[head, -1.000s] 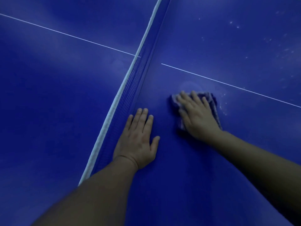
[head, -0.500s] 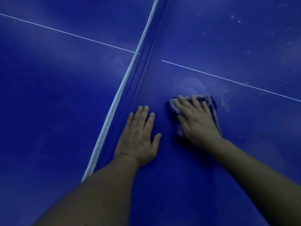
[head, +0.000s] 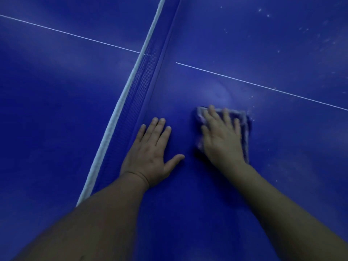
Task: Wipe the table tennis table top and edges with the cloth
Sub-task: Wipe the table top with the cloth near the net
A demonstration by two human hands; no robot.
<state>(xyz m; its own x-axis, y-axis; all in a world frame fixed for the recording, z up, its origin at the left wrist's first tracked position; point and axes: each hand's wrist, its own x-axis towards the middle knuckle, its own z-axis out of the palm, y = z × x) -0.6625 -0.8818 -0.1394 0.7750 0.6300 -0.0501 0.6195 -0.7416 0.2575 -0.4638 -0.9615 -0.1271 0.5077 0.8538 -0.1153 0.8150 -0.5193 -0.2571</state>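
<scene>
The cloth [head: 244, 129] lay flat on the blue desk [head: 282, 185], on the playing half to the right of the net [head: 131, 102]. It sat short of the white centre line [head: 263, 86], well apart from the net and nearer the camera than that line. The cloth appeared folded into a rough rectangle, with its long axis running away from the person, roughly parallel to the net.

The right hand [head: 222, 140] rested directly on top of the cloth, fingers straight and spread, palm pressing it down onto the desk; nothing was gripped or pinched. The cloth showed past the fingertips and along the side of the hand away from the net. The hand was slightly blurred, which suggested a wiping stroke in progress.

The left hand [head: 150, 153] lay flat on the bare desk between the cloth and the net, fingers extended, thumb splayed toward the cloth. It held nothing and likely served as a brace. It was near the cloth but not touching it.

White specks [head: 251, 110] lay on the desk just beyond the cloth's far corner, away from the net; more were scattered farther off past the centre line. A faint smear [head: 218, 93] showed between the cloth and the centre line. Judged from this layout, the next stroke would carry the cloth away from the net toward those specks, with the right hand as the working hand. The desk edges were not in view.
</scene>
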